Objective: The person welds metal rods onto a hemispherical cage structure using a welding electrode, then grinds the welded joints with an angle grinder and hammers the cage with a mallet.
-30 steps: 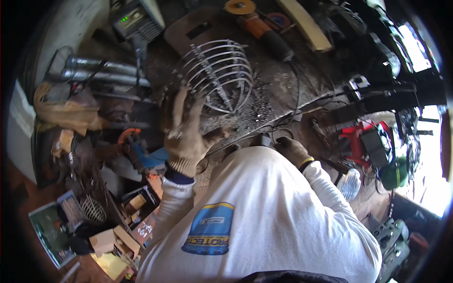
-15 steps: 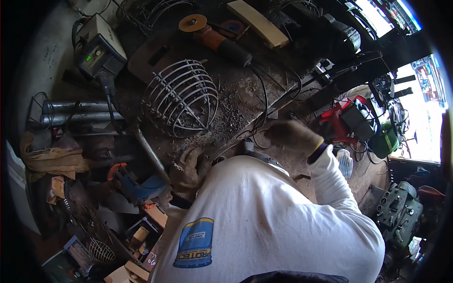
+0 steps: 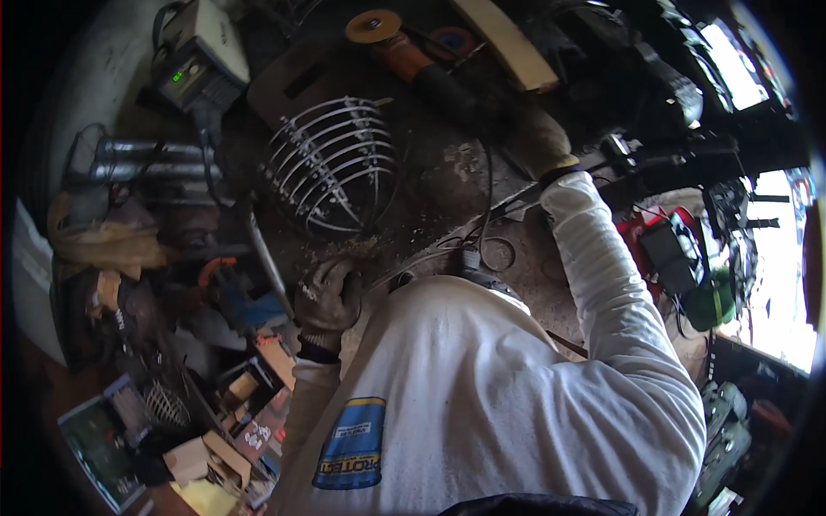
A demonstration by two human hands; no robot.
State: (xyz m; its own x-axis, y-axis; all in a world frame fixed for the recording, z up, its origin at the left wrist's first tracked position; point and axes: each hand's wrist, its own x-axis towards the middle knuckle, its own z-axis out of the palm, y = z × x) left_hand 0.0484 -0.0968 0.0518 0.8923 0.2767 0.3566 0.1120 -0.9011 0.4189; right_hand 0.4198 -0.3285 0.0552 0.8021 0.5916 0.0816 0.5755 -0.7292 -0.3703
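Note:
My right hand (image 3: 544, 142), in a dusty work glove, reaches over the bench beside the rear end of an orange-and-black angle grinder (image 3: 417, 73) with a tan disc. Its fingers fade into shadow, so whether they touch the grinder is unclear. My left hand (image 3: 327, 294), also gloved, rests low at the bench's near edge, loosely curled with a gap between thumb and fingers and nothing visible in it. A rounded cage of welded metal rods (image 3: 331, 163) lies between the hands, farther back on the dark bench (image 3: 430, 193).
A welding machine (image 3: 202, 60) with a green display stands at the back left. A pale wooden bar (image 3: 508, 43) lies beyond the grinder. Metal tubes (image 3: 155, 159) lie left; a cable (image 3: 489, 189) runs off the bench. Cardboard boxes (image 3: 206, 460) sit at lower left.
My right hand has moved forward, away from my body, toward the rear of the grinder. My left hand has come up slightly and shows more plainly. The whole view has shifted a little.

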